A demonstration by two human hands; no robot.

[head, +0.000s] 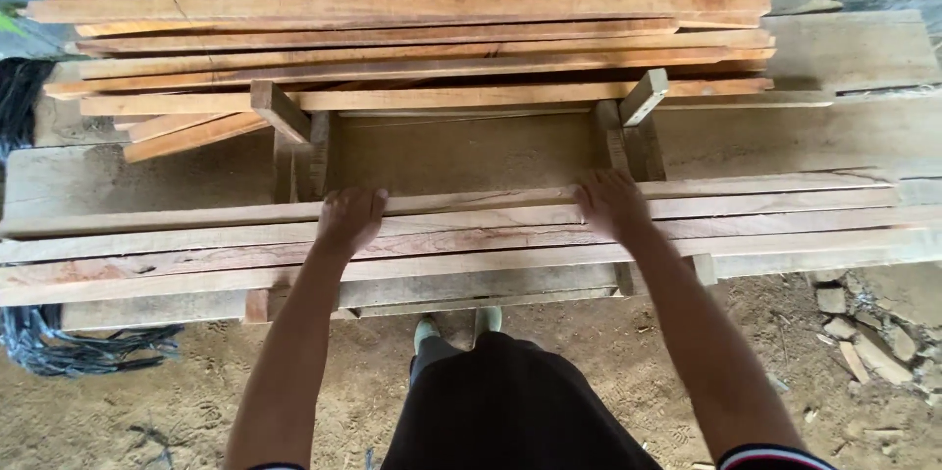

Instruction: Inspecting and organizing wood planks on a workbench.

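We see the left hand (349, 218) and the right hand (612, 203) well apart, each laid palm-down with fingers curled over the far edge of a long wooden slat (471, 201). That slat is the farthest of a row of slats (471, 249) lying side by side across a low wooden frame (294, 141). Beyond the frame rises a stack of planks (412, 19). Below, we note the person's shoes on the sandy ground (147, 391), black cords (59, 342) at left and rubble (873, 333) at right.
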